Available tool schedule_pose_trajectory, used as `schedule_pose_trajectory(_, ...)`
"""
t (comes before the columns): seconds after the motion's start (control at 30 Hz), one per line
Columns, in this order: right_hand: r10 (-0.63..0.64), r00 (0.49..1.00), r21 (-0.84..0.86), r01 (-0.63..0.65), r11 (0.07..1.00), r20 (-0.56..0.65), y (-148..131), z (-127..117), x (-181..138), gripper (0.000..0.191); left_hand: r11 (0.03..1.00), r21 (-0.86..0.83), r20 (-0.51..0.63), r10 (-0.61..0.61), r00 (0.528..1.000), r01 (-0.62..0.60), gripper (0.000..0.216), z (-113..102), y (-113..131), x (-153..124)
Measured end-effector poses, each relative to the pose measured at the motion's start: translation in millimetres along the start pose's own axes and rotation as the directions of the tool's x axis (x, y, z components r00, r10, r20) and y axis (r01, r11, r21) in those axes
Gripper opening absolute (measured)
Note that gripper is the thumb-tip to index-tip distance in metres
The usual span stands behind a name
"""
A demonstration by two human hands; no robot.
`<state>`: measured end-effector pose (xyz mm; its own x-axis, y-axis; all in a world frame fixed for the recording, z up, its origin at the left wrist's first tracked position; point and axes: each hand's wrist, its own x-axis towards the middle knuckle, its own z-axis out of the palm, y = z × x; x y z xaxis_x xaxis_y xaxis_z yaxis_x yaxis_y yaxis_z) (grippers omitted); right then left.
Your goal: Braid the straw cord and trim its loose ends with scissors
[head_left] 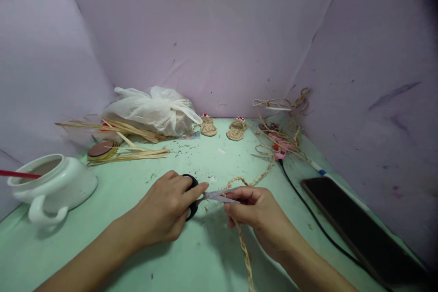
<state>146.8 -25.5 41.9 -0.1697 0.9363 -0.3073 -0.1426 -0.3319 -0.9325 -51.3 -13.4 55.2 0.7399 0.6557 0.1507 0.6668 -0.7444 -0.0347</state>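
My left hand (171, 205) is closed around the black handles of a pair of scissors (214, 195), whose blades stand slightly apart and point right. Between thumb and fingers, my right hand (256, 210) pinches a braided straw cord (243, 246) beside the blades. The cord passes at the blades, though whether it lies fully between them is hard to make out. One length hangs down toward the front edge of the view; the other runs back and right over the green table (191, 264).
Two small woven slippers (236, 130) lie at the back near a white plastic bag (150, 109). Straw strips (137, 131), a round tin (101, 149) and a white pot (68, 182) are left. On the right lie tangled cord (301, 100), a pink glue gun (282, 147), its black cable and a phone (356, 228).
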Motion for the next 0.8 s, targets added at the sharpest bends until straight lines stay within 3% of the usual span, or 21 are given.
schedule_pose_trajectory(0.3,-0.020,0.998,-0.044,0.017,0.999,-0.063,-4,5,-2,0.006,1.000,-0.009,0.034,-0.020,0.999,0.020,0.058,11,0,-3)
schedule_pose_trajectory(0.6,-0.050,0.997,-0.026,0.049,0.998,-0.053,-1,4,-3,0.005,0.992,-0.095,0.152,-0.063,0.986,0.078,0.063,19,8,-2)
schedule_pose_trajectory(0.73,-0.068,0.996,-0.007,0.068,0.998,-0.051,-1,1,-1,0.006,0.952,-0.284,0.138,-0.077,0.987,0.114,0.052,12,7,-3)
schedule_pose_trajectory(0.8,-0.054,0.997,0.074,0.058,0.996,-0.063,-1,0,0,0.009,0.866,-0.466,0.111,-0.147,0.983,0.182,0.040,5,6,-1)
